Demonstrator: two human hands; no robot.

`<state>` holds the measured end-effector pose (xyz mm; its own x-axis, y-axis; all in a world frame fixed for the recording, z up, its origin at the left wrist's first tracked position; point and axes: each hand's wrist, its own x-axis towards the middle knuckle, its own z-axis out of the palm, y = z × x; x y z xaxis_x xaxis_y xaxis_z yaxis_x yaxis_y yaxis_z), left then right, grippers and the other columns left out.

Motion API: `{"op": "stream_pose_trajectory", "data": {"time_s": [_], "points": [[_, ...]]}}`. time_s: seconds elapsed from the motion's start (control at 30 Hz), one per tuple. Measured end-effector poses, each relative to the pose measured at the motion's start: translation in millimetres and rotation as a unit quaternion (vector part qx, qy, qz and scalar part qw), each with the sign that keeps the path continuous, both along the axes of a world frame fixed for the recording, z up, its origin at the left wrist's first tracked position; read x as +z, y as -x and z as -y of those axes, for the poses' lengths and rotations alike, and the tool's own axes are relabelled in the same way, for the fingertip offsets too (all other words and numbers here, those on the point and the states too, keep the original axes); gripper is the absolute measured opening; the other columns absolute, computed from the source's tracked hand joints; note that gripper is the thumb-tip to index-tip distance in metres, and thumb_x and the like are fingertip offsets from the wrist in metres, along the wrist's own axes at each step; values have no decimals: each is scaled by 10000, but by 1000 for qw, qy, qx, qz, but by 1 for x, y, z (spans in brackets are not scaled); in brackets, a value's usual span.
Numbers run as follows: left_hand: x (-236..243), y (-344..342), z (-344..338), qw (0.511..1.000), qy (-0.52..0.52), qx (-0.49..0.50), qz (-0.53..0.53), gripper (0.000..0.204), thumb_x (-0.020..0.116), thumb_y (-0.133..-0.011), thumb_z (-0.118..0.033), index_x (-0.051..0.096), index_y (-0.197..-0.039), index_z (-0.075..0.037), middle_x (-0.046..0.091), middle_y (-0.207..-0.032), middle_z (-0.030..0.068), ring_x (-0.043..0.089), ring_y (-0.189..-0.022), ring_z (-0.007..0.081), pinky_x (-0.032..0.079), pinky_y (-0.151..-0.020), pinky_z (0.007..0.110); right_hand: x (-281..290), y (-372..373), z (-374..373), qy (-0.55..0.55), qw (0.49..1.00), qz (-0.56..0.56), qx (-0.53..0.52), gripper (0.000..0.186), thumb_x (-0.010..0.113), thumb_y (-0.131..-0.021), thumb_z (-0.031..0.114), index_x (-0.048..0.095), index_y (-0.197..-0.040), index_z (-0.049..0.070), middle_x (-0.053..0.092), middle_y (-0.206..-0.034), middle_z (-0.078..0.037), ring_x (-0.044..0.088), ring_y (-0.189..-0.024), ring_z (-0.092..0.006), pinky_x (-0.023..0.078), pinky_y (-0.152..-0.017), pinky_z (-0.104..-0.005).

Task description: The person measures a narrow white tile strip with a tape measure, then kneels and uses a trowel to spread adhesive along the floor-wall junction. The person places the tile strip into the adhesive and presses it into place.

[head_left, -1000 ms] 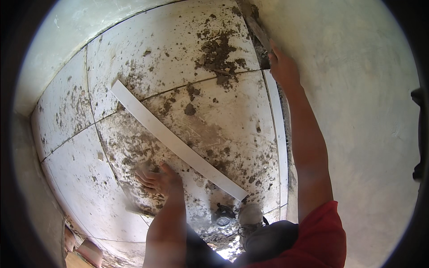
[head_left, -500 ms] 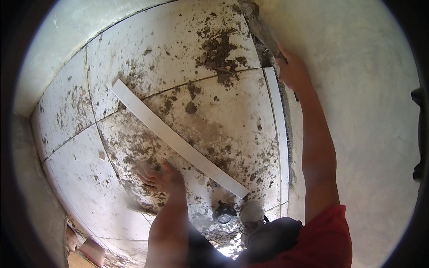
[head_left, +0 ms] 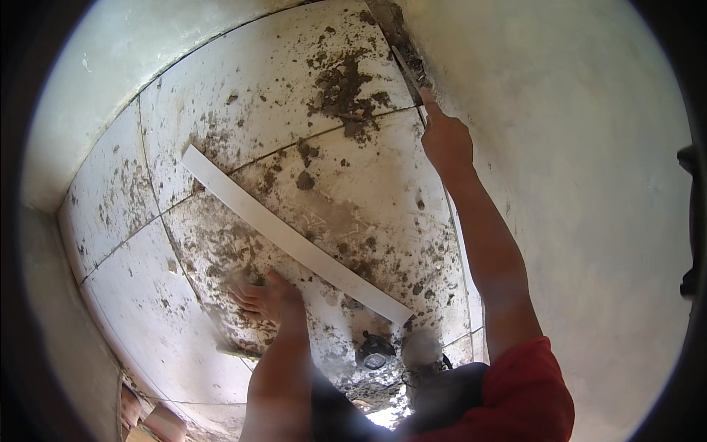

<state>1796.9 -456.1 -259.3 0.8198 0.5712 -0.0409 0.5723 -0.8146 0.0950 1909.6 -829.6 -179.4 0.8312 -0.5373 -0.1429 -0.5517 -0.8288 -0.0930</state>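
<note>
My right hand [head_left: 448,140] reaches far along the right-hand wall, fingers closed round the handle of a trowel [head_left: 406,68]. The trowel's blade, seen nearly edge-on, lies in the mortar-filled gap [head_left: 394,26] between floor tiles and wall. Near the lower middle, my left hand [head_left: 272,297] is flat on the dirty tiled floor [head_left: 324,214], fingers spread and holding nothing. A long white tile strip [head_left: 294,239] lies loose and slanting across the tiles, just beyond that hand. Another narrow white strip [head_left: 463,254] runs along the wall's foot, partly behind my right forearm.
Clumps of dark mortar [head_left: 342,88] are scattered over the tiles. A small round black object [head_left: 375,352] sits near my knees. Plain walls [head_left: 589,221] rise at the right, far side and left. Reddish-brown pieces [head_left: 163,423] stand at the lower left.
My right hand has moved left and slightly farther from the raised position by the wall; the trowel blade has turned from broadside to edge-on. My left hand has stayed put.
</note>
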Motion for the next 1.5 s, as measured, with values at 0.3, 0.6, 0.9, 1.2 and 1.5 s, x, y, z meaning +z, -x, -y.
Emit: {"op": "stream_pose_trajectory", "data": {"time_s": [0.3,0.6,0.9,1.2,1.5], "points": [[1,-3,3,1000,-12,22,-18,697,507,-891,-473,204,-1425,-143,133,-1561,100,67,-1469,274,84,-1128,610,-30,24,9,-41,990,135,10,566,547,-932,180,369,-1453,310,634,-701,-196,616,-622,-381,497,-604,-479],[1,-1,1,1000,-13,-6,-21,714,470,-908,-488,184,-1434,-100,134,-1552,146,86,-1462,297,97,-1117,611,-25,-29,19,-77,986,145,13,518,542,-940,196,407,-1429,300,660,-822,-223,636,-739,-425,519,-712,-495],[8,-4,6,1000,-13,4,-22,666,472,-906,-486,221,-1410,-131,137,-1556,125,91,-1465,270,113,-1120,584,-13,0,16,-64,993,102,13,543,517,-937,177,374,-1449,290,656,-786,-243,645,-735,-434,524,-722,-504],[5,-4,4,999,-21,21,-37,691,488,-898,-471,204,-1435,-142,151,-1557,101,97,-1466,252,95,-1136,575,-40,-8,2,-86,983,160,-31,586,540,-924,149,352,-1462,287,641,-712,-227,640,-668,-397,504,-626,-509],[-1,-2,1,999,-20,7,-28,727,488,-884,-508,205,-1430,-121,163,-1548,122,123,-1455,284,99,-1134,570,-40,-27,21,-65,983,168,22,547,533,-930,156,383,-1446,257,642,-720,-224,631,-672,-404,504,-638,-509]]}}
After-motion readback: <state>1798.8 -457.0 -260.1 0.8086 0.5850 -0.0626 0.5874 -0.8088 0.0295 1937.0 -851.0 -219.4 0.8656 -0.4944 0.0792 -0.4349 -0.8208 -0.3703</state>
